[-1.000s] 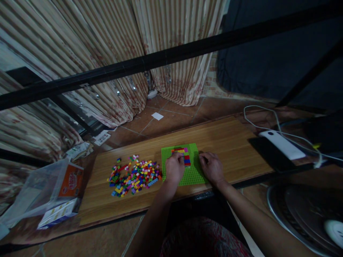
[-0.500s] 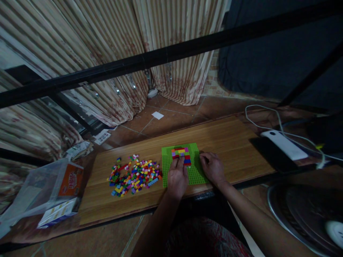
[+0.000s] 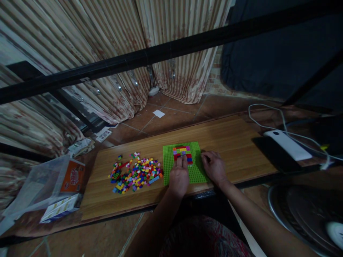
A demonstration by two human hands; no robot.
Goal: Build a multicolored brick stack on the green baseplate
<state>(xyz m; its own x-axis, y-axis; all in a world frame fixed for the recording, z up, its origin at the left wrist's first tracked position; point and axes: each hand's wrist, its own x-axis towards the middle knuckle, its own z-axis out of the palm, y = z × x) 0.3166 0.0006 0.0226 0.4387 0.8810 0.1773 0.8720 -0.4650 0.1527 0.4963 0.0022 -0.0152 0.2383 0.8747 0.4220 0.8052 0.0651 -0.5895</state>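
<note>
My left hand [image 3: 179,177] lies over the near part of a green studded baseplate [image 3: 197,175]. Two of its fingers stretch forward, slightly apart, with their tips on a patch of toy bricks [image 3: 183,150]. Red, yellow, orange, pink, lilac and blue pieces make up that patch; the hand covers its near left part. At the plate's right edge rests my right hand [image 3: 214,167], fingers curled and thumb drawn in. Whether a small piece sits inside that curl is hidden. Left of the plate spreads a pile of loose toy bricks [image 3: 146,171] in many colours.
The plate lies on a wooden board [image 3: 222,134]. A clear plastic bin [image 3: 37,185], an orange package [image 3: 73,176] and a white box [image 3: 61,208] stand at the left. A white device [image 3: 288,144] with cables lies at the right. A dark rail [image 3: 160,55] crosses beyond.
The whole view has shifted slightly. My left fingers remain at the bricks with a small change in their pose, and my right hand stays curled by the plate's right edge.
</note>
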